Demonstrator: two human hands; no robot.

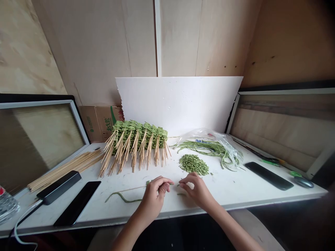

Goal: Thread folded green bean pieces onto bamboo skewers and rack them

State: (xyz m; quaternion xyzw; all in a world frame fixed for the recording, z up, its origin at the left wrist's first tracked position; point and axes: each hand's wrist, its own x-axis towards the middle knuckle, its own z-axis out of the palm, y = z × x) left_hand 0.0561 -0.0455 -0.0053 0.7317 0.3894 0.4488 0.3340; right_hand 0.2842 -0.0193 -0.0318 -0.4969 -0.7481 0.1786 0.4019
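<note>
My left hand (156, 191) is closed round a thin bamboo skewer (131, 188), whose bare end points left. Green bits of bean show at its knuckles and fingertips. Just to the right, my right hand (195, 188) pinches what looks like a short piece of green bean (179, 185); the fingers mostly cover it. A long bean (123, 198) lies curved on the table beside my left hand, and a short bean piece (181, 194) rests below my right fingertips. Beyond my right hand is a heap of cut bean pieces (193, 164).
Bundles of bean-loaded skewers (141, 134) are stacked at the back left, near loose bare skewers (70, 165). Long beans (204, 146) lie partly under a clear plastic bag (226, 144). Phones (78, 202) (269, 175), a black box (59, 186) and a mouse (303, 181) flank the white table (222, 191).
</note>
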